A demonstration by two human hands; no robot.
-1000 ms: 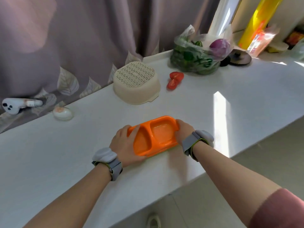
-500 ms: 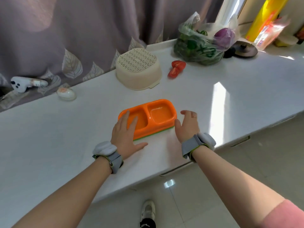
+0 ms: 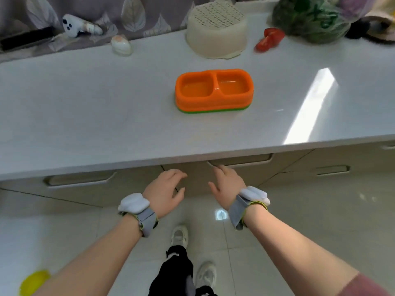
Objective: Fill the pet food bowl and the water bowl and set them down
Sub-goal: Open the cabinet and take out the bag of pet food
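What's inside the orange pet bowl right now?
Both compartments of the orange pet bowl show a shiny, clear surface that looks like liquid, with no kibble visible. The near inner walls are hidden by the rim.

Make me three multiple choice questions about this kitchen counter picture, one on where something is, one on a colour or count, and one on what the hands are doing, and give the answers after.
1. Where does the cream colander stand relative to the orange double pet bowl?
A. Behind it, upside down on the counter
B. On the floor
C. Inside it

2. How many compartments does the pet bowl have?
A. One
B. Two
C. Four

3. What are the hands doing?
A. Both grip the bowl
B. Left hand and right hand are both open and empty, below the counter edge
C. One holds the tomato pieces

Answers: 1 A, its perforated base faces up beyond the bowl. 2 B, one divider splits it. 3 B, relaxed fingers hold nothing.
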